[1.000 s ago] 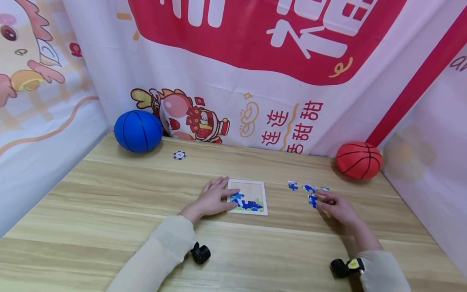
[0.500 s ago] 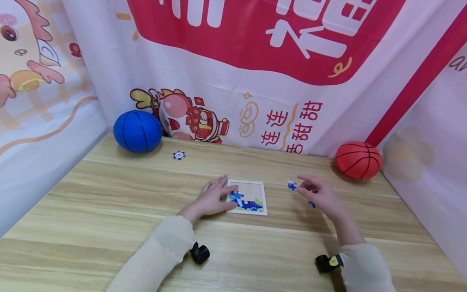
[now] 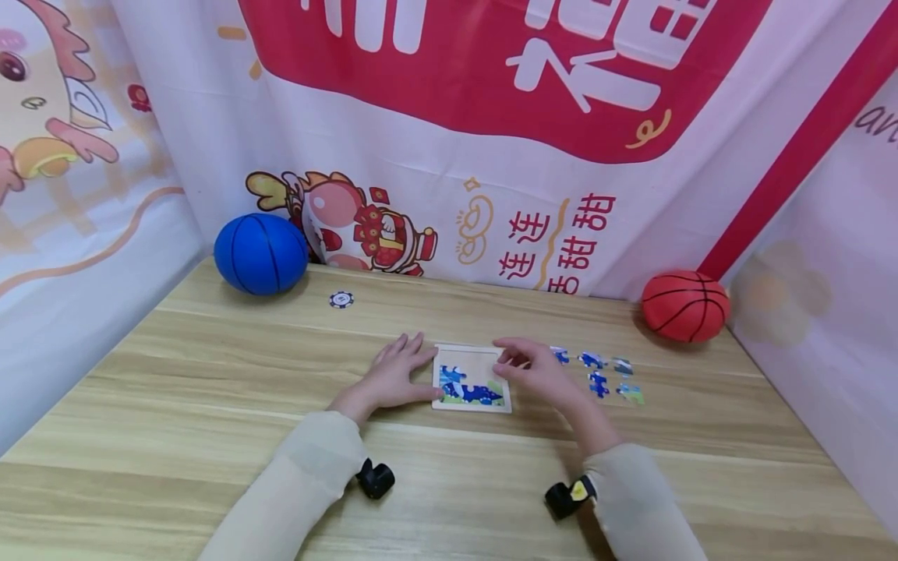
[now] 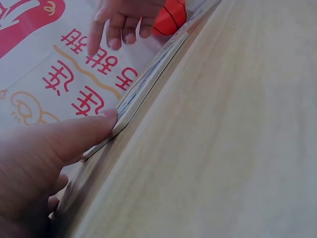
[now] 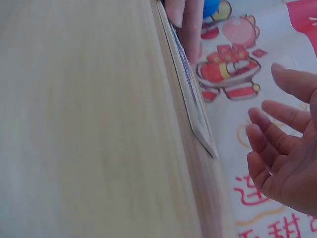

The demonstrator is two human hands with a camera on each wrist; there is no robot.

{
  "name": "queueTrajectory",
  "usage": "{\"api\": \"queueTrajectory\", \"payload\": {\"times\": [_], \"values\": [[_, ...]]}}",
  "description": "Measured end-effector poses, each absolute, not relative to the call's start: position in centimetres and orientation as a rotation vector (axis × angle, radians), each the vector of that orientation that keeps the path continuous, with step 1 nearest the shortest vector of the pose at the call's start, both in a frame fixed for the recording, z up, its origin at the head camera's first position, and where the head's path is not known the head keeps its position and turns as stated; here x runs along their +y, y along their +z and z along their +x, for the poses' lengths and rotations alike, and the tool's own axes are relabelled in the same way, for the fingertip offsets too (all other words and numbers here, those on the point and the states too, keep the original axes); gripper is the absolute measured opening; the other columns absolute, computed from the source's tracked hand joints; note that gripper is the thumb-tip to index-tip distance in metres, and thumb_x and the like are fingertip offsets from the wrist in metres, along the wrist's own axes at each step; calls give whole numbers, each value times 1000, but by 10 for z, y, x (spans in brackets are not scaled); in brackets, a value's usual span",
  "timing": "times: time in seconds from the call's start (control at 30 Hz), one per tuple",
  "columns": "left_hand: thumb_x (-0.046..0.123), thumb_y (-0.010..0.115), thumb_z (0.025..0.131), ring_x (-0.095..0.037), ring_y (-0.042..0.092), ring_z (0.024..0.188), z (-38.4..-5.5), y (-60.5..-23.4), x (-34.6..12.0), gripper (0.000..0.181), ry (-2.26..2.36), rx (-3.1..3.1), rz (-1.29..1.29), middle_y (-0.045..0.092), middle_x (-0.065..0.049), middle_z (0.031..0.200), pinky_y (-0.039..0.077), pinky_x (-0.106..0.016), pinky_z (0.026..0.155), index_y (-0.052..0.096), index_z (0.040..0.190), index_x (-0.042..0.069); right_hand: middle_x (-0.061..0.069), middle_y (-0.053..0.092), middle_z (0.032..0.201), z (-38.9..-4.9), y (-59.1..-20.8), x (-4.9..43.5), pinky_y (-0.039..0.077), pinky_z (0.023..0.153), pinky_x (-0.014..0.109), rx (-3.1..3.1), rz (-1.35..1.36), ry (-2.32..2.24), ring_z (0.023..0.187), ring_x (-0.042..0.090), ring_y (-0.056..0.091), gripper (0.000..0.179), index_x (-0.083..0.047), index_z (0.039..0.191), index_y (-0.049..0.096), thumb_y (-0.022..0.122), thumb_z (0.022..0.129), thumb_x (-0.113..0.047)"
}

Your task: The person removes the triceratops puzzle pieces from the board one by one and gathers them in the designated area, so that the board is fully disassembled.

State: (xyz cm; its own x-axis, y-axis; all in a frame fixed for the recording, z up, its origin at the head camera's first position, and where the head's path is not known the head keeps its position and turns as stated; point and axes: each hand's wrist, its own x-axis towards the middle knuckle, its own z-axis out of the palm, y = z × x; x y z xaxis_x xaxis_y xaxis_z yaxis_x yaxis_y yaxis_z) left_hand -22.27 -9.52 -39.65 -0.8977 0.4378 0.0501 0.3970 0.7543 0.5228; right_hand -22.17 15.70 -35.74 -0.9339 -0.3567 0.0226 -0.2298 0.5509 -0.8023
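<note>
Five loose pieces (image 3: 598, 384) lie right of the puzzle tray (image 3: 480, 364) between my hands. My right hand (image 3: 540, 375), empty, fingers loosely spread, could bump and skew it, since my unclenched left hand (image 3: 394, 374) seems to brace it by thumb alone.

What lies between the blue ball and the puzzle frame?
In the head view, a round chip lies between the blue ball and the puzzle frame; closer to the frame, the left hand partly occupies that stretch.
</note>
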Motion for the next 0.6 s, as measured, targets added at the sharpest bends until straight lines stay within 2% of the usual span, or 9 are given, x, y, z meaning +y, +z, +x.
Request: {"api": "queueTrajectory", "payload": {"times": [0.17,0.6], "values": [[57,56,71,-30,2,127,-223,-397,-95,77,789,2866,668,13,-12,141,0,-44,100,34,133,17,3,57,86,-224,-370,138,43,70,30,2587,-621,-1301,80,18,50,39,-5,116,53,61,81,-18],[54,54,75,-31,2,127,-221,-393,-95,74,733,2875,676,13,-13,141,0,-45,100,33,134,16,-1,51,90,-224,-394,114,41,70,29,2801,-708,-1047,79,14,46,41,-6,112,58,67,76,-22]]}}
